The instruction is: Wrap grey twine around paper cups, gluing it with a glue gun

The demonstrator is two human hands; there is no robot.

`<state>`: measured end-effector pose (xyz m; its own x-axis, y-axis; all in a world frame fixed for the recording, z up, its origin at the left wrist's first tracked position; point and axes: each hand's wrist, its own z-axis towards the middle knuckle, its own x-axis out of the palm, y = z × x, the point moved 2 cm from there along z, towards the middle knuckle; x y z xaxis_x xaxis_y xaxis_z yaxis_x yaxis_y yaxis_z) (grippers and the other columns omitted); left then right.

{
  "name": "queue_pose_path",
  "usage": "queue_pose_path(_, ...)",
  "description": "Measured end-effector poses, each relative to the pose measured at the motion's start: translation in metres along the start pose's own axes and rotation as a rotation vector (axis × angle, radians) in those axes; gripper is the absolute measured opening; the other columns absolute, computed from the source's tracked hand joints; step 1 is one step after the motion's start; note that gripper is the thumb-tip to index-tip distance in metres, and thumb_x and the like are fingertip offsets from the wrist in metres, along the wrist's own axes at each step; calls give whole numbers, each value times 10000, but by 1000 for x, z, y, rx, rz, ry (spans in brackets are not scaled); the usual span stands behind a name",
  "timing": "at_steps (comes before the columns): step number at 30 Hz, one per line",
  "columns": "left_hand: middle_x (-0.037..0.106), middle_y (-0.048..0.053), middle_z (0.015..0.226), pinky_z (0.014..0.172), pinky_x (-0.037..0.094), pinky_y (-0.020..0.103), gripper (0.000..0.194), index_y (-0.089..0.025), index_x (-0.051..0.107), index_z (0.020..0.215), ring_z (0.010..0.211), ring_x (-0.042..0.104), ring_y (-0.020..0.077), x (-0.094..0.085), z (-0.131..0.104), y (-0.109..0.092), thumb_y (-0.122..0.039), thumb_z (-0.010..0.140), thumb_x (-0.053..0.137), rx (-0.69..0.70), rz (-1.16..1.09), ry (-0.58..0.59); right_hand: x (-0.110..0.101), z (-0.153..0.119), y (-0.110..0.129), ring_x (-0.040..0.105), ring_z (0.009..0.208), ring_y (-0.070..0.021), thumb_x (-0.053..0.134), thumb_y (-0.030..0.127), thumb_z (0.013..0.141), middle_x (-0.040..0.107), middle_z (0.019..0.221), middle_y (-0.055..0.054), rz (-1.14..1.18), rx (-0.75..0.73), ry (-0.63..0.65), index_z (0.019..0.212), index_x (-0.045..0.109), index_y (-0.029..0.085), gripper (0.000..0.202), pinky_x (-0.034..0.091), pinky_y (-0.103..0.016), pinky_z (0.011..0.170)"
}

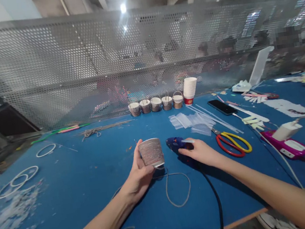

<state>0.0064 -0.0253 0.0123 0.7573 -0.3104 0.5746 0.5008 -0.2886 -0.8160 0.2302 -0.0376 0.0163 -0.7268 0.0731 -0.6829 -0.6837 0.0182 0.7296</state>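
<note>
My left hand [138, 172] is closed round a paper cup [151, 153] wrapped in grey-brown cord, tilted above the table. From the cup's lower edge a loose grey cord [190, 185] runs down and loops on the blue table. To the right of the cup, my right hand [198, 151] grips a dark blue glue gun [175, 143], whose nozzle end points left towards the cup without touching it. A black cable [216, 196] trails from the gun to the table's front edge.
Several small cord-wrapped buckets [156, 104] and a cup stack [189, 89] line the back, before a perforated metal screen [76, 64]. Glue sticks [192, 121], scissors [233, 143], a phone [222, 107] and a purple power strip [287, 146] lie right. White rings [18, 184] lie left.
</note>
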Motion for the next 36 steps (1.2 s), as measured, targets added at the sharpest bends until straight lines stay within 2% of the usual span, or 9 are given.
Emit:
queue_pose_path(4, 599, 31, 1287, 1003, 409, 371, 857, -352, 445, 1345, 1097, 594, 238, -3, 3, -3, -137, 580, 765, 8, 34, -80, 11, 6, 6, 634, 738, -241, 641, 347, 733, 685, 749, -55, 16, -6, -26, 793, 671, 186, 174, 433, -315, 657)
queue_pose_path(9, 550, 30, 1375, 1018, 413, 374, 911, -376, 430, 1355, 1200, 541, 270, -3, 4, -1, -133, 551, 785, 47, 44, -73, 11, 4, 10, 613, 745, -208, 524, 285, 773, 669, 768, -42, 101, -41, -76, 823, 649, 179, 171, 444, -299, 671)
queue_pose_path(12, 510, 18, 1425, 1060, 371, 359, 953, -389, 390, 1382, 1276, 482, 262, -3, 4, 0, -131, 558, 793, 82, 61, -114, 4, -12, 17, 582, 625, -183, 480, 340, 797, 615, 634, -7, 209, -23, -74, 768, 605, 189, 198, 437, -286, 607)
queue_pose_path(15, 517, 22, 1412, 1087, 333, 363, 999, -378, 359, 1406, 1291, 464, 252, -4, 4, 0, -131, 547, 805, 116, 69, -161, 0, -38, 27, 492, 507, -148, 514, 384, 786, 498, 525, 40, 326, -36, -90, 704, 543, 206, 197, 407, -271, 541)
queue_pose_path(18, 531, 15, 1387, 1104, 307, 363, 1024, -389, 341, 1417, 1280, 472, 234, -3, 4, 0, -116, 546, 805, 136, 65, -186, 5, -60, 34, 424, 492, -122, 550, 399, 798, 452, 544, 50, 374, -68, -77, 665, 495, 213, 235, 386, -256, 514)
queue_pose_path(21, 532, 6, 1377, 1106, 298, 358, 1020, -401, 331, 1421, 1272, 474, 220, -2, 3, -1, -115, 560, 799, 138, 72, -199, 13, -72, 37, 445, 536, -129, 553, 406, 817, 478, 580, 33, 359, -78, -53, 655, 494, 207, 263, 396, -255, 535)
queue_pose_path(26, 528, 4, 1377, 1084, 320, 336, 1019, -399, 351, 1406, 1263, 476, 216, -1, 3, -1, -135, 536, 813, 150, 88, -223, 22, -75, 37, 490, 558, -139, 539, 402, 825, 528, 610, 19, 353, -88, -33, 687, 536, 200, 245, 427, -261, 580)
queue_pose_path(36, 485, 9, 1406, 1085, 325, 349, 1036, -394, 321, 1419, 1283, 448, 225, -3, 4, 1, -115, 544, 800, 156, 76, -227, 27, -73, 41, 460, 543, -139, 509, 391, 837, 500, 590, 18, 317, -144, -29, 662, 502, 205, 255, 399, -267, 561)
